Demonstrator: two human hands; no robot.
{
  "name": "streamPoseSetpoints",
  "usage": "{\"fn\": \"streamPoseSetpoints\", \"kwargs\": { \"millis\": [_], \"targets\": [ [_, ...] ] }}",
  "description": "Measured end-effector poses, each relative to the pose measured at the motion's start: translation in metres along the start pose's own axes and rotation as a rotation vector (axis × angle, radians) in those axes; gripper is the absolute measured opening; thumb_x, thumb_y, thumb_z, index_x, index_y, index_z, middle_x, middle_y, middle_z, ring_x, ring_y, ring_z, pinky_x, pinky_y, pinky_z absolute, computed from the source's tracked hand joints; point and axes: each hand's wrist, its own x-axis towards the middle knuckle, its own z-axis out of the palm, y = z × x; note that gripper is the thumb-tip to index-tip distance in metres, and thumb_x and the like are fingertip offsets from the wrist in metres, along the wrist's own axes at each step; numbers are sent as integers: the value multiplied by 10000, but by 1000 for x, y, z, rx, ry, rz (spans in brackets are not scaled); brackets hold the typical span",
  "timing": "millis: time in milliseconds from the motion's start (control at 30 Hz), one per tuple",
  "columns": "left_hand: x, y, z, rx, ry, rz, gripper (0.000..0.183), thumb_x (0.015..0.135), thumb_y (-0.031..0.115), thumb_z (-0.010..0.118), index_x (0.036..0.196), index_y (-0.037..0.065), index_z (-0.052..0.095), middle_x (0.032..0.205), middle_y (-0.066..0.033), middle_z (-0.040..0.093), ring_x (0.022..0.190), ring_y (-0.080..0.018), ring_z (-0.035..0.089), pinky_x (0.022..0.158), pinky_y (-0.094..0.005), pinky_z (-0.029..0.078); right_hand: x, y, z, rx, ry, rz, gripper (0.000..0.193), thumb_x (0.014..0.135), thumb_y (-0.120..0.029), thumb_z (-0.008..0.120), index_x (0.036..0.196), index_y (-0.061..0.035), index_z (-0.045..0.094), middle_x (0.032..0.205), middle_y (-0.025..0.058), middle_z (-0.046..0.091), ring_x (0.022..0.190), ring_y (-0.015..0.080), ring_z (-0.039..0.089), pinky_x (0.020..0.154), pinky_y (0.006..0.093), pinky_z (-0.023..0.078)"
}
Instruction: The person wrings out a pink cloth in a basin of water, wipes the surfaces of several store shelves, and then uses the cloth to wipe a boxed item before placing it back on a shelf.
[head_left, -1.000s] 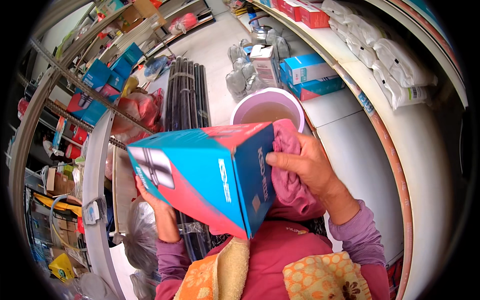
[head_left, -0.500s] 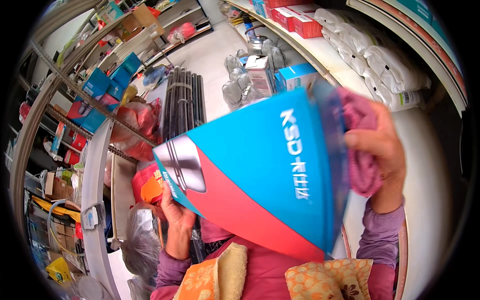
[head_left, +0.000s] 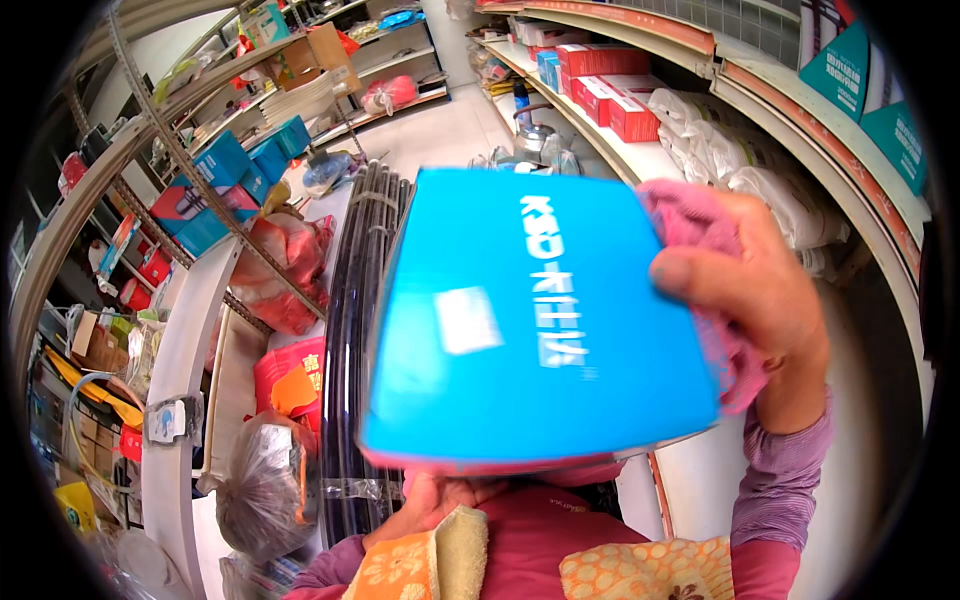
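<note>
A blue cardboard box (head_left: 450, 240) with white lettering, a pale sticker and a pink-red lower edge fills the middle of the head view, held up in front of my chest. My right hand (head_left: 750, 280) is closed around a crumpled pink cloth (head_left: 740, 375), which presses against the box's right side. Below the box's near edge, my left hand (head_left: 440, 500) supports it from underneath; part of its fingers is hidden by the box. Two patterned towel pieces, an orange one (head_left: 400, 565) and a yellow one (head_left: 650, 570), lie at my forearms.
Long dark tubes (head_left: 345, 330) stand bundled left of the box. Nearby are a tied plastic bag (head_left: 262, 490) and a metal rack post (head_left: 190, 190). On the right, a shelf holds red boxes (head_left: 630, 110) and white plastic packs (head_left: 690, 130). A kettle (head_left: 535, 135) stands beyond.
The box has turned, so a plain blue face with a sticker now shows instead of the blue-and-red side. My left hand has moved from its left end to beneath its near edge.
</note>
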Motion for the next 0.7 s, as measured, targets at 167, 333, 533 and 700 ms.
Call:
{"fn": "streamPoseSetpoints", "kwargs": {
  "millis": [167, 333, 533, 700],
  "targets": [
    [-2, 3, 12, 32, 6, -16, 515, 973, 353, 420, 1362, 20, 367, 1388, -179, 413, 1247, -333, 432, 1077, -509, 324, 0, 6, 11, 175, -26, -26, 429, 783, -201, 727, 1081, 69, 579, 992, 98, 630, 892, 120, 579, 798, 245, 468],
    [-9, 37, -11, 408, 166, -312, 506, 969, 363, 441, 1306, -13, 430, 1300, -209, 495, 1168, -313, 518, 986, -459, 432, -13, 6, 1, 75, -40, 13, 431, 773, -181, 733, 1098, 47, 566, 1004, 84, 629, 905, 120, 577, 816, 249, 461],
    [-76, 100, 72, 1134, 149, 635, 539, 897, 283, 594, 1272, -74, 443, 1249, -232, 532, 1178, -276, 520, 951, -363, 440, -19, 10, 18, 63, -30, -37, 455, 752, -189, 756, 1089, 49, 565, 989, 72, 618, 904, 122, 572, 823, 252, 455],
    [-107, 85, 158, 1051, -430, 1298, 1167, 631, 564, 741, 1443, -15, 136, 1476, -240, 202, 1355, -335, 264, 1083, -445, 286, -30, 1, 43, -89, -111, -185, 557, 724, -225, 785, 1126, 59, 526, 991, 103, 619, 909, 141, 581, 818, 278, 470]
  ]
}}
